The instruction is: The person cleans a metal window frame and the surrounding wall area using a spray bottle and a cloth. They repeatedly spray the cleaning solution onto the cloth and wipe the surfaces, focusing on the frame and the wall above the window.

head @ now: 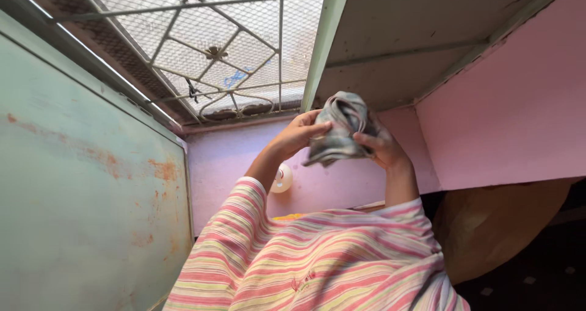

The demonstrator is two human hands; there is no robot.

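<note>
Nearest the camera hangs a loose striped garment [317, 256] in pink, yellow and white, from which both forearms rise. The left hand [299, 134] is curled closed, fingers and thumb pinching the left edge of a crumpled grey cloth [340, 128]. The right hand [381, 147] is likewise closed, its fingers gripping the cloth's right side from below. The cloth is bunched into a soft wad with folds and faded pale streaks, one corner drooping toward the left wrist, held up between the hands before the pink wall [500, 122]. Behind the left forearm a round white bulb [282, 178] shows against that wall. A rust-stained green metal panel [85, 183] stands at left, and above is a mesh-covered window grille [213, 48].
</note>
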